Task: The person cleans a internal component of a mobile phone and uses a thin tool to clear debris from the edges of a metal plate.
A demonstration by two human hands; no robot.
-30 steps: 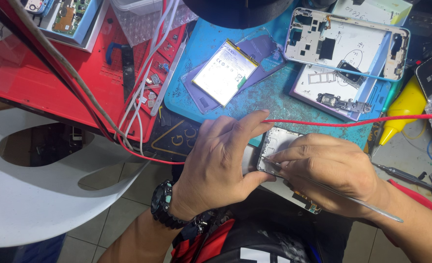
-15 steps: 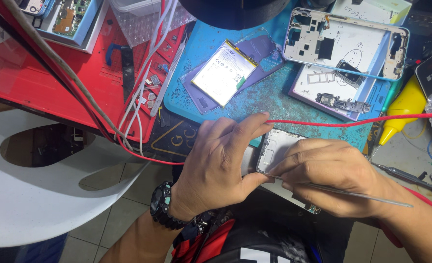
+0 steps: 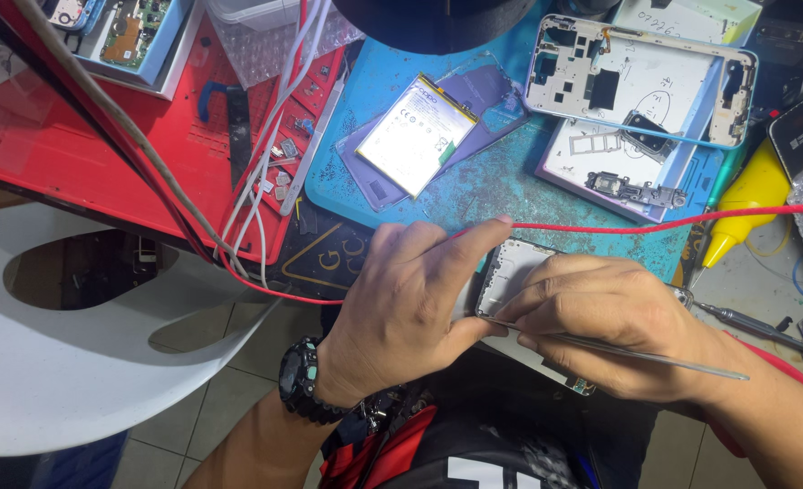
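Bare forearms; a chunky black wristwatch (image 3: 303, 380) circles the left wrist.

Left hand (image 3: 410, 299) steadies a phone frame (image 3: 510, 272) (silver, at the tabletop's edge); right hand (image 3: 610, 317) pinches thin tweezers (image 3: 637, 349) against it.

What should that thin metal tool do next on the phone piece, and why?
Probably slide a little further along the phone frame's edge. The right hand pinches the thin metal tool with its tip at the frame's lower left corner, and the left hand grips the frame beside that tip.
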